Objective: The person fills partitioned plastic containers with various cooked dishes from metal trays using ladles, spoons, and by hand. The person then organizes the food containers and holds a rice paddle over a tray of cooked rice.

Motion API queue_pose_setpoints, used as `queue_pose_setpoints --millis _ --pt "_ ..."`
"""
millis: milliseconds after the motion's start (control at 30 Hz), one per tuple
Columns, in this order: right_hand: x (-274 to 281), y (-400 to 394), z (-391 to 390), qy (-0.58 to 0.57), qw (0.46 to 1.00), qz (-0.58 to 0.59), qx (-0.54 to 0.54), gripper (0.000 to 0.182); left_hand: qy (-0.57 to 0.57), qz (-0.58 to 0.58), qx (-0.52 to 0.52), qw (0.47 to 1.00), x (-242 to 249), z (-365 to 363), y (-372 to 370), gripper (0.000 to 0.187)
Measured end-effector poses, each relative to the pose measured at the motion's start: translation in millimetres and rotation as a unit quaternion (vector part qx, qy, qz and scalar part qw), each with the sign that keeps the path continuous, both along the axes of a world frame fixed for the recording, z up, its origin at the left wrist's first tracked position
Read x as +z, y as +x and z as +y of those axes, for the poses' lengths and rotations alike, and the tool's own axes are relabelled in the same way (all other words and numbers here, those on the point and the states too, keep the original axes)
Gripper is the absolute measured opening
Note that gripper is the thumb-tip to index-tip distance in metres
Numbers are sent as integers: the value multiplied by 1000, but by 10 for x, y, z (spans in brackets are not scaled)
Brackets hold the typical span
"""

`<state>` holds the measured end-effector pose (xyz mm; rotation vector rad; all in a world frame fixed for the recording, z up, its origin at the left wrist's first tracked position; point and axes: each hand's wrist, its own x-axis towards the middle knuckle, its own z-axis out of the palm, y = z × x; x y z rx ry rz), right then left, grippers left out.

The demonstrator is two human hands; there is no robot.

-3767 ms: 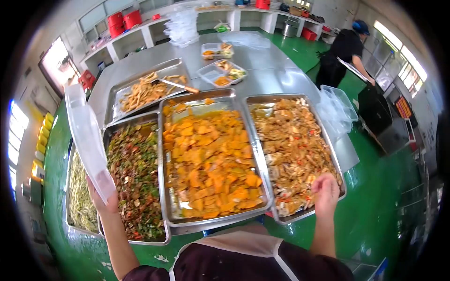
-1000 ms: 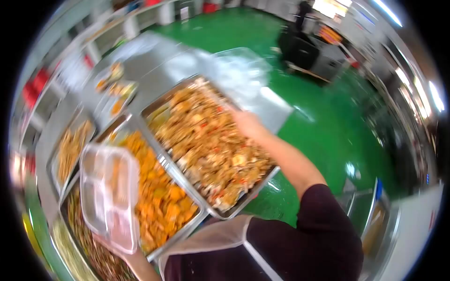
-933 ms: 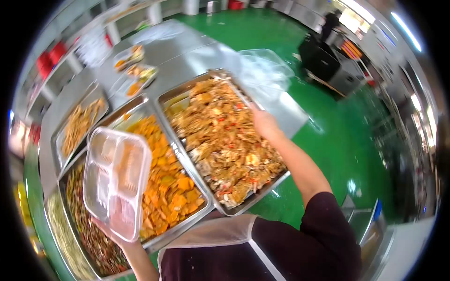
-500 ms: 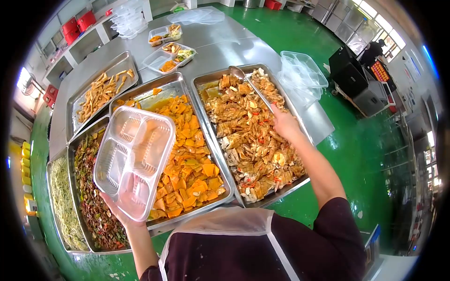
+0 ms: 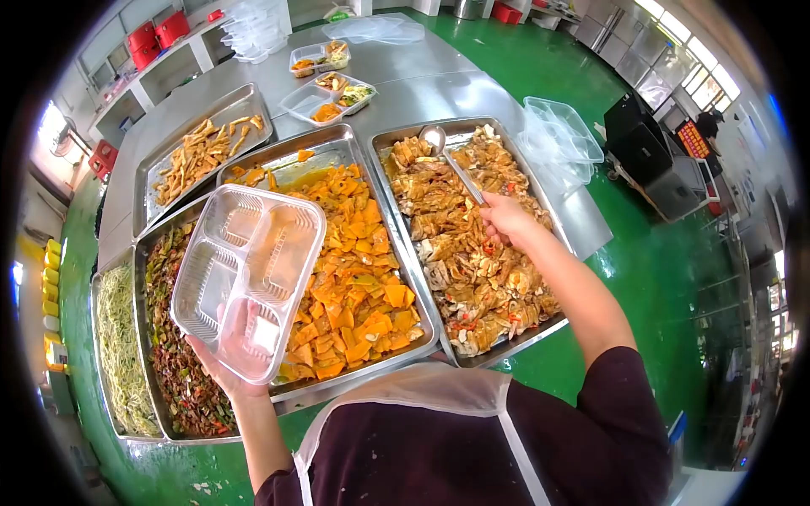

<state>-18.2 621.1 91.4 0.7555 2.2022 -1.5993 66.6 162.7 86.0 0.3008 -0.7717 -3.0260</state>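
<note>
My left hand [image 5: 226, 371] is closed on the lower edge of a clear plastic compartment container [image 5: 245, 257], held tilted over the trays with no food in it. My right hand [image 5: 506, 219] grips the handle of a metal spoon [image 5: 462, 175]. The spoon's bowl is over the far end of a metal tray of brown, saucy sliced food [image 5: 485, 287] with red bits. Directly left of that tray is one of orange sliced vegetables [image 5: 346, 295], partly hidden by the container. A tray of dark chopped food with green pieces [image 5: 181, 371] lies below my left hand.
Pale shredded food [image 5: 125, 354] fills the leftmost tray; light-brown strips [image 5: 202, 156] lie in another behind. Two partly filled containers [image 5: 327, 99] stand farther back. Clear lids or containers [image 5: 561, 139] are piled at the table's right edge, with a tall container stack [image 5: 253, 34] at the back left.
My view has shifted, so the trays appear farther right. My right hand has moved left relative to the brown-food tray, and the spoon's bowl has turned. The container stays in my left hand.
</note>
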Motion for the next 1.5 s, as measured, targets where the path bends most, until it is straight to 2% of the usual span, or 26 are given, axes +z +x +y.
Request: queue_pose_setpoints --millis 133,233,367,400,733,833,867,967,1000,1100,1200,1300,1367,1433,1500 --pt "83 6 -158 -80 996 -38 22 21 -9 -5 29 1000 -13 -92 22 84" --pt "79 -30 -274 -124 991 -46 7 22 10 31 -3 999 -89 -182 42 82" --pt "23 -126 -360 -163 985 -48 0 10 12 14 20 1000 -78 -170 82 79" --pt "34 -153 -386 -202 978 -54 -5 5 19 12 19 1000 -74 -163 89 77" --pt "-149 -217 -486 -415 904 -59 -84 5 24 -16 33 999 39 -171 149 76" --pt "-120 -203 -410 -171 984 -55 21 6 13 -15 36 999 45 -201 166 78" --pt "-91 -155 -401 -79 994 -46 58 22 16 -8 30 999 39 -217 176 79" --pt "-86 -82 -426 -82 994 -49 47 23 21 -6 27 999 38 -212 201 81" --pt "-136 -118 -399 -143 987 -72 34 25 16 -18 38 999 57 -175 220 81" --pt "-169 -127 -382 -317 944 -81 -41 4 -1 -34 44 998 47 -152 213 85" --pt "-133 -157 -502 -429 894 -87 -89 6 -43 -40 46 997 -31 -137 70 89" --pt "-165 -248 -618 -383 919 -62 -71 8 -114 -63 44 990 -1 -70 -136 93" --pt "-137 -221 -528 -214 975 -27 62 5 -136 -60 27 988 45 -47 -277 91" --pt "93 -64 -573 -49 996 -39 70 34 -143 -58 25 988 72 -63 -396 90" --pt "106 -65 -537 -130 988 -64 50 42 -148 -61 17 987 52 -34 -507 89"
